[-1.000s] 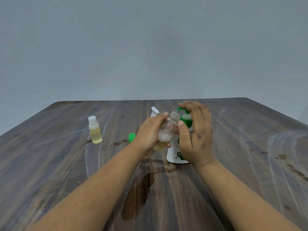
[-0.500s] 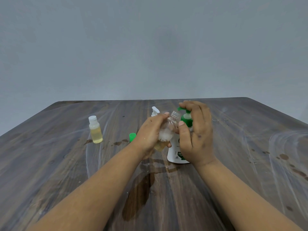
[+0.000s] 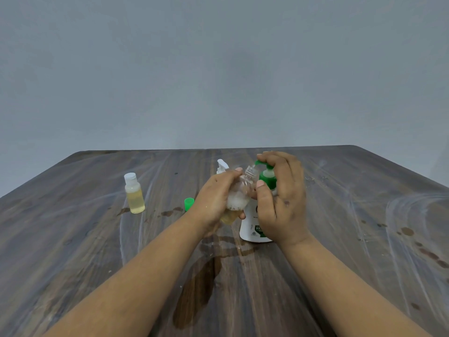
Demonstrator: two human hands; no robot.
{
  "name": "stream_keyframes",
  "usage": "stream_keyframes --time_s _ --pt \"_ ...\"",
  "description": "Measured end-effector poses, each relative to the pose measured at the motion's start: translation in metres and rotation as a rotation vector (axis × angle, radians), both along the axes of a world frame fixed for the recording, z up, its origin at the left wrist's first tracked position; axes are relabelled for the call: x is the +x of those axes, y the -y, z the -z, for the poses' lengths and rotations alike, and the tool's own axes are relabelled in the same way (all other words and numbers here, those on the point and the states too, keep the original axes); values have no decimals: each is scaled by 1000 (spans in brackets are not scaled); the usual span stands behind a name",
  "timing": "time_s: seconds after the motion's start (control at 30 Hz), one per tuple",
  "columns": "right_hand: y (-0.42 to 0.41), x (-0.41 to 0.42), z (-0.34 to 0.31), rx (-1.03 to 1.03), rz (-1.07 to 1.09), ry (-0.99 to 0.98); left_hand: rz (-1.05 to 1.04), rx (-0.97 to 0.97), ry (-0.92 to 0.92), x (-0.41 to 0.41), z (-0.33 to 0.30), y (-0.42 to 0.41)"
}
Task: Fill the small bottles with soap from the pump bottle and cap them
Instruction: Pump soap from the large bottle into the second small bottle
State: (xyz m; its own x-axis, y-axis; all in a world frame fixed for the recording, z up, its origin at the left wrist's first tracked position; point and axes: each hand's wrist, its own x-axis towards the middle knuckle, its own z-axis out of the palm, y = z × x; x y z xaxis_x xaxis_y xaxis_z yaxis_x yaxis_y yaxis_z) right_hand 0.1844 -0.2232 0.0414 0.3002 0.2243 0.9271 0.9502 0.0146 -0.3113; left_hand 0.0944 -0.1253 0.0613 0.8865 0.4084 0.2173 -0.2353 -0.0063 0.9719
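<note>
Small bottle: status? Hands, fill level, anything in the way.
Left hand grips small bottle, tilted, mouth at pump spout. Right hand on pump bottle. Bottle part full, foamy, uncapped. Nothing in the way.

Dark streaked wooden table point(image 3: 364, 215) with wet stains, against a plain grey wall point(image 3: 218, 69)

Dark, streaked wooden table point(image 3: 364, 239), with wet patches and spots. On it: white plastic pump bottle with green pump head point(image 3: 250, 227), standing directly under the grip; small green plastic cap point(image 3: 188, 203), just left of the grip; small capped clear bottle of yellow liquid point(image 3: 134, 194), well left of it.
</note>
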Motion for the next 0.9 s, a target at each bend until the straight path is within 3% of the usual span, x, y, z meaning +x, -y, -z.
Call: stream_keyframes --time_s 0.9 --pt "0 0 0 11 -18 -11 -2 -2 -6 0 1 0"
